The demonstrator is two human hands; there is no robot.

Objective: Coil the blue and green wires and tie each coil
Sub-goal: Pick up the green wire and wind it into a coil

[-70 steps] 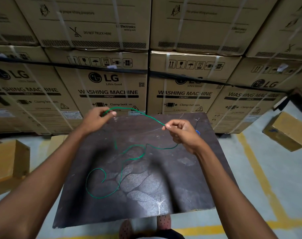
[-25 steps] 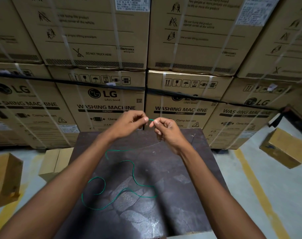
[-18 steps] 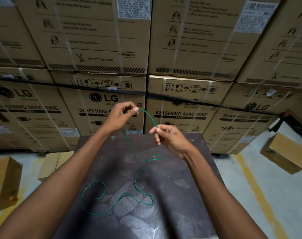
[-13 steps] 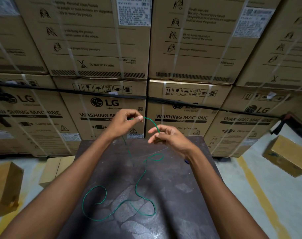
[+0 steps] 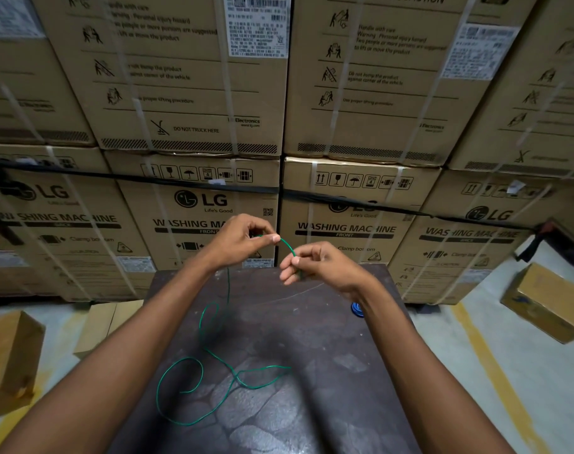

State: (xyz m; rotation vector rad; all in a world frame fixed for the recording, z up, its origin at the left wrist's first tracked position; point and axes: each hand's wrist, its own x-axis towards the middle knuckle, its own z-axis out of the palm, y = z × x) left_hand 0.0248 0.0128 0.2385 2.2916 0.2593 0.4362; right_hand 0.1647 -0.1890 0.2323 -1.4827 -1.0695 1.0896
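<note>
Both hands work raised above the dark, worn bench (image 5: 328,371). The left hand (image 5: 238,240) pinches one end of the thin green wire (image 5: 213,326); the right hand (image 5: 315,262) pinches it just beside, apparently forming a first loop. The slack trails loose on the bench. A small blue wire coil (image 5: 356,309) lies beside the right wrist, set aside.

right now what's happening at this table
A person is working on the green wire. The left hand and right hand each pinch it above the table's far edge, a short arc of wire between them. The rest hangs from the left hand and lies in loose curves on the table, not coiled. A small blue coil sits by the right wrist.
</note>
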